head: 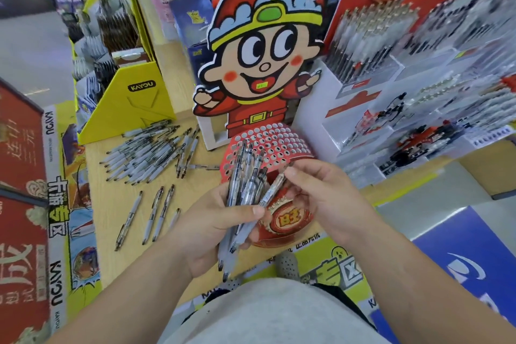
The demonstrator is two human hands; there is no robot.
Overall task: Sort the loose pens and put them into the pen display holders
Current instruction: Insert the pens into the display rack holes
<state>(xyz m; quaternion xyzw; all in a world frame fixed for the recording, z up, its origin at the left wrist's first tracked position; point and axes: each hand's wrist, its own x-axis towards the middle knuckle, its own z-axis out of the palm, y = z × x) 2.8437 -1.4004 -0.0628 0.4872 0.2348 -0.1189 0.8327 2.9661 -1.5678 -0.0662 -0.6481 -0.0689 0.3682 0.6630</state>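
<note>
Lower centre: left hand (208, 227) clasps a bundle of pens (240, 190) while right hand (321, 198) pinches one pen (272, 190); a loosened clasp could spill the bundle onto the tabletop (111, 198).

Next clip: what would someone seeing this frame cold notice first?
The big cartoon cutout in a red hat stands at the centre back of the table, behind a red holder full of round holes. In front of it the left hand grips a bundle of pens while the right hand pinches a single pen beside the bundle. A loose pile of pens lies on the table to the left.
</note>
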